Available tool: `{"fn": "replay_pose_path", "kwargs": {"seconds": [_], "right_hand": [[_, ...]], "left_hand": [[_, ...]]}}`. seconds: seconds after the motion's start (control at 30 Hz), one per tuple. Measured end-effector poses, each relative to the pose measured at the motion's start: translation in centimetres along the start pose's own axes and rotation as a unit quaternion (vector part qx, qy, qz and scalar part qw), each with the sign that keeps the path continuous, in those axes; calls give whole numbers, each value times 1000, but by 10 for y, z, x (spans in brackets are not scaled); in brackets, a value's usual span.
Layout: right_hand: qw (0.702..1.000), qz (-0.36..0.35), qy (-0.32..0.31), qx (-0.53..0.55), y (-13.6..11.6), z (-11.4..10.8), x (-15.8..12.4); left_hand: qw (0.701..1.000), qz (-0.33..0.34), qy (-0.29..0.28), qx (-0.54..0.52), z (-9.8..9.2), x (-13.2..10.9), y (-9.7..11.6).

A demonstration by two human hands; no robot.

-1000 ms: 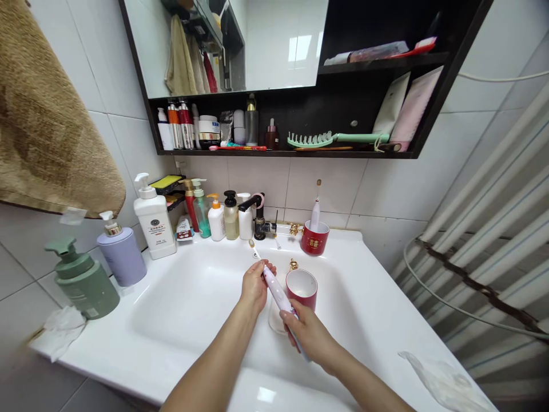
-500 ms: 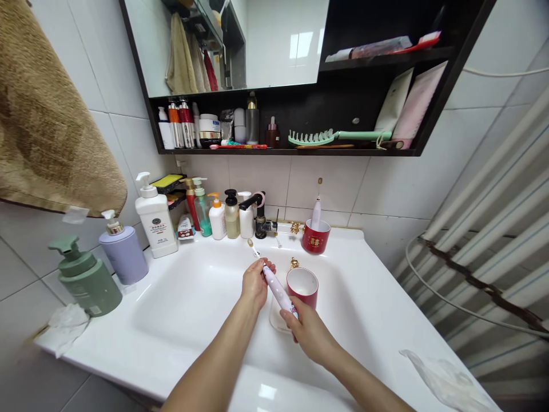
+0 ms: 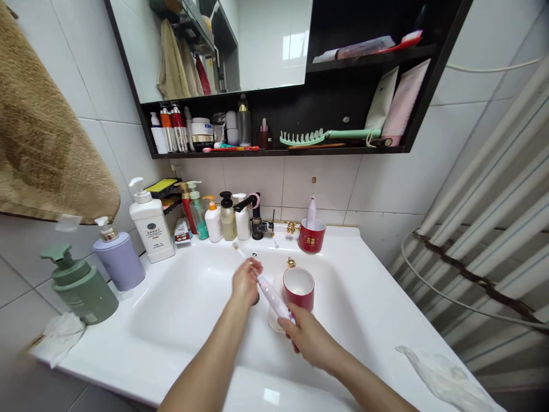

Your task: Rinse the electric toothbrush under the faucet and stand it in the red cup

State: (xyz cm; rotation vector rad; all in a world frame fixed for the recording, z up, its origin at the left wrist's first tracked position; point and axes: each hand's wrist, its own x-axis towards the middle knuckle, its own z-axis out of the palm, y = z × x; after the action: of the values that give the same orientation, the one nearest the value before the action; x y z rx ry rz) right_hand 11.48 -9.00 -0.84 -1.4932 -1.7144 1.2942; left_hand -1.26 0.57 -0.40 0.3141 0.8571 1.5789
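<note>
In my right hand (image 3: pixel 309 337) is the pale pink handle of an electric toothbrush (image 3: pixel 274 297), its top pointing up and left. The fingers wrap round its lower part. My left hand (image 3: pixel 246 281) is closed round the toothbrush head (image 3: pixel 239 250) at the upper end, with the bristle end sticking out beyond the fingers. Whether head and handle are still joined is hidden by the left fingers. Close beside the handle, a red cup (image 3: pixel 299 294) with a white inside stands in the sink (image 3: pixel 184 320), partly on a pale soap-dish-like piece.
Behind the sink is a black faucet (image 3: pixel 256 220). A second red cup (image 3: pixel 312 239) on the rim holds another electric toothbrush (image 3: pixel 311 209). Several pump bottles line the back and left, among them a purple bottle (image 3: pixel 120 260). A dark mirror cabinet (image 3: pixel 274 153) overhangs the back.
Both hands have shifted slightly left and down in view, partly with the camera. My left hand, with the toothbrush head, has moved farther from the handle's top; the bristle end reaches out farther.
</note>
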Motion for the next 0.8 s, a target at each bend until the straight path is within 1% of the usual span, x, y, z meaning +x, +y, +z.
{"fn": "replay_pose_path", "kwargs": {"seconds": [0.03, 0.07, 0.13, 0.2, 0.27, 0.33, 0.43, 0.5, 0.57, 0.7, 0.8], "right_hand": [[1000, -7, -11, 7, 1, 0, -2], [1000, -16, -18, 14, 1, -1, -4], [999, -38, -8, 34, -1, -4, -5], [997, -57, 22, 49, -5, -9, -3], [995, -66, 51, 57, -8, -14, 0], [993, -61, 75, 65, -7, -18, 2], [990, -52, 100, 80, -5, -21, 3], [989, -56, 105, 86, -4, -21, 3], [988, -65, 103, 91, -4, -21, 2], [987, -76, 108, 92, -4, -22, 4], [985, -83, 119, 99, -2, -25, 6]], "left_hand": [[1000, 11, 11, 14, -3, 4, 5], [999, 14, 10, 48, -6, 8, 9], [985, -15, -35, 167, -8, 14, 11], [959, -45, -81, 267, 0, 20, 4], [942, -51, -98, 315, 16, 25, -10], [929, -47, -103, 354, 38, 32, -25], [898, -38, -112, 424, 68, 45, -42], [871, -31, -118, 476, 81, 55, -50], [841, -17, -123, 527, 88, 65, -56], [770, 35, -124, 624, 93, 81, -61], [718, 84, -120, 681, 97, 87, -58]]}}
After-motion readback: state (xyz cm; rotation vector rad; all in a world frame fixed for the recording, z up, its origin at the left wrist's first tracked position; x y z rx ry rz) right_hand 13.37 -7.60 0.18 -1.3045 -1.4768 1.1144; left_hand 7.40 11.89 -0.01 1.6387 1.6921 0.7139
